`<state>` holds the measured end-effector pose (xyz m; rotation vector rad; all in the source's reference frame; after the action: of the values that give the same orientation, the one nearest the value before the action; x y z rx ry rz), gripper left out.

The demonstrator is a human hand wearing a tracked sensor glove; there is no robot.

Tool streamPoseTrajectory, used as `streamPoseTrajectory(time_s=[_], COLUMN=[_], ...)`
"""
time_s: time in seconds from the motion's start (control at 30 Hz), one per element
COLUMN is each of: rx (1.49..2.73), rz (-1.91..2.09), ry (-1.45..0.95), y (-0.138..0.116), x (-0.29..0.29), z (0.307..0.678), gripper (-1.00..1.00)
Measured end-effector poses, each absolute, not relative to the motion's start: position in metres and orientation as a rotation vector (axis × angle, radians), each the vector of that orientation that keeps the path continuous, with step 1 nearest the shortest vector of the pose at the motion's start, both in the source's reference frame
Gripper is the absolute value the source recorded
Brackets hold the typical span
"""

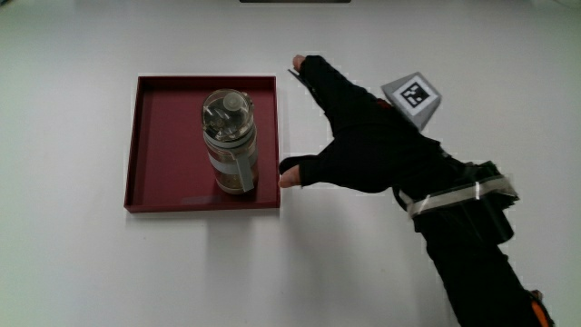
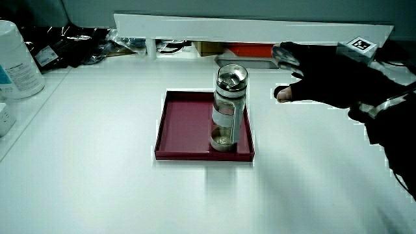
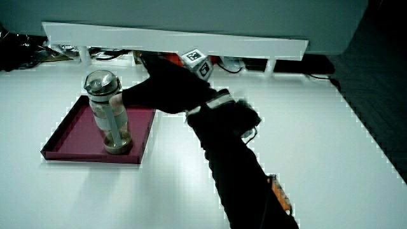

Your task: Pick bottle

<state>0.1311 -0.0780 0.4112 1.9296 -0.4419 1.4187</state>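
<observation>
A clear bottle point(image 1: 231, 141) with a grey lid and strap stands upright in a dark red tray point(image 1: 162, 145), close to the tray edge nearest the person. Both side views show the bottle point(image 2: 229, 108) point(image 3: 109, 111) upright too. The gloved hand point(image 1: 309, 118) hovers just beside the tray, at the bottle's height, with thumb and fingers spread wide toward it. Nothing is held and a small gap separates the hand from the bottle. The patterned cube point(image 1: 413, 95) sits on the hand's back. In a side view the hand point(image 2: 286, 71) is apart from the bottle.
A low white partition point(image 2: 253, 27) runs along the table's edge farthest from the person, with cables and small items under it. A large white container point(image 2: 16, 58) stands at the table's edge in a side view.
</observation>
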Motion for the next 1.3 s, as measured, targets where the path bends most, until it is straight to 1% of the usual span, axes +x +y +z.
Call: streamPoseTrajectory(time_s=[0.03,0.07,0.13,0.2,0.3,0.4,0.53,0.6,0.67,0.7,0.87,1.07,1.3], rx=[1.919,1.88,1.894,1.859,1.858,1.816,1.818,1.773,1.79,1.806,1.75,1.732,1.756], rz=[1.431,1.44,1.427,1.444,1.425,1.455,1.425,1.465,1.455,1.43,1.533,1.572,1.635], ry=[-0.444,-0.436,-0.433,-0.438,-0.433,-0.42,-0.407,-0.404,-0.43,-0.406,-0.37,-0.351,-0.332], y=[-0.078,-0.078,-0.079,-0.079,-0.08,-0.079,-0.078,-0.077,-0.076,-0.074,-0.071,-0.069,-0.067], x=[0.128,0.123,0.116,0.108,0.1,0.091,0.082,0.076,0.07,0.068,0.067,0.065,0.065], z=[0.415,0.416,0.424,0.43,0.441,0.451,0.466,0.475,0.484,0.483,0.494,0.501,0.505], gripper=[0.0,0.0,0.0,0.0,0.0,0.0,0.0,0.0,0.0,0.0,0.0,0.0,0.0])
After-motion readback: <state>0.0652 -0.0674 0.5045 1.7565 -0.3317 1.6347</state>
